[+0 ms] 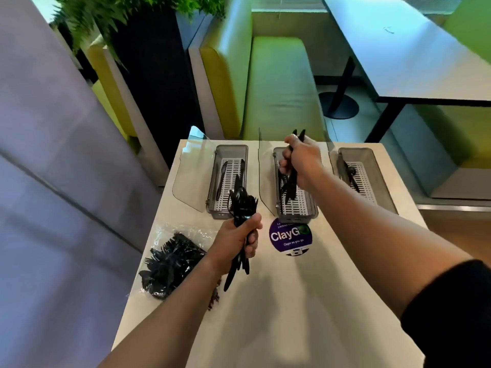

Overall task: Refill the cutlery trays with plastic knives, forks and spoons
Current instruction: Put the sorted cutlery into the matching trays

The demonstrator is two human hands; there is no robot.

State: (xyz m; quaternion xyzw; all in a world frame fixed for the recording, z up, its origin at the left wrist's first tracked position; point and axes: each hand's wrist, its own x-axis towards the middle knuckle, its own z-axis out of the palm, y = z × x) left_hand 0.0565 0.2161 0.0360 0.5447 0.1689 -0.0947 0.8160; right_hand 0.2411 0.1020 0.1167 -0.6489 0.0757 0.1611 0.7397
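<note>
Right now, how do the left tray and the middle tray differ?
The left tray stands free with no hand over it; the middle tray has the right hand above it, gripping black cutlery that reaches down into it. The left tray holds only a few black pieces along its left side, its white grid mostly bare; the middle tray's far end is hidden by the hand. Both are grey, with white slotted liners.

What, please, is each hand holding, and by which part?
Left hand: bunch of black plastic cutlery, gripped mid-length. Right hand: a few black plastic pieces, gripped near their upper ends over the middle grey tray.
</note>
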